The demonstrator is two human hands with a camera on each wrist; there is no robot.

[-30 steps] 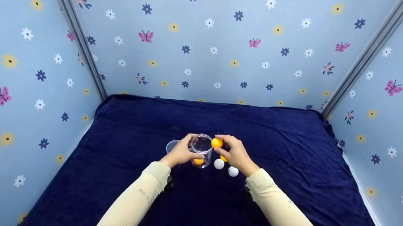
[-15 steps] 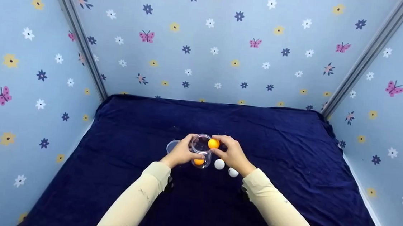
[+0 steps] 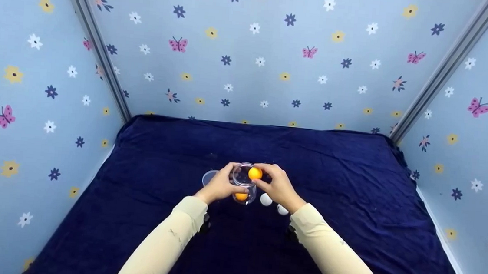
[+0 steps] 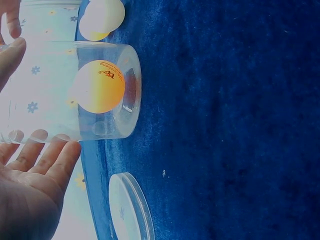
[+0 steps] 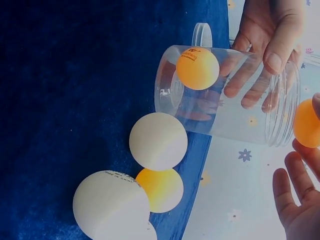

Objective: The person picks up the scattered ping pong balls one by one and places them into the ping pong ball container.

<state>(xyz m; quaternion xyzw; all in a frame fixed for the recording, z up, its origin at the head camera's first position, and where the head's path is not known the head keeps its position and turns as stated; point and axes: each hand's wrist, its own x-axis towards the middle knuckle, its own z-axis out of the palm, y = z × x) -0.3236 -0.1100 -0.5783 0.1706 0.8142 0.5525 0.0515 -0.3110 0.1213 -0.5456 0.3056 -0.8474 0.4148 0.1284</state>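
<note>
My left hand (image 3: pixel 218 187) grips a clear plastic jar (image 5: pixel 240 122) around its side, thumb on one side and fingers on the other. The jar stands upright, its mouth uncovered. Inside, at the bottom, lies an orange ping-pong ball (image 4: pixel 101 87) with dark print. A second orange ping-pong ball (image 3: pixel 255 173) is pinched between thumb and fingers of my right hand (image 3: pixel 281 187), at the right side of the jar's rim. White ping-pong balls (image 5: pixel 158 141) sit on the cloth right of the jar, with another orange ball (image 5: pixel 164 192) among them, hidden in the head view.
A clear round lid (image 4: pixel 131 207) lies on the cloth just left of the jar, partly behind the left hand in the head view. Dark blue velvety cloth (image 3: pixel 173 149) covers the surface. Flower-patterned panels (image 3: pixel 252 37) stand behind and at both sides.
My right hand has moved left with the orange ball, from beside the jar to over the right part of its rim. The left hand and the jar have stayed in place.
</note>
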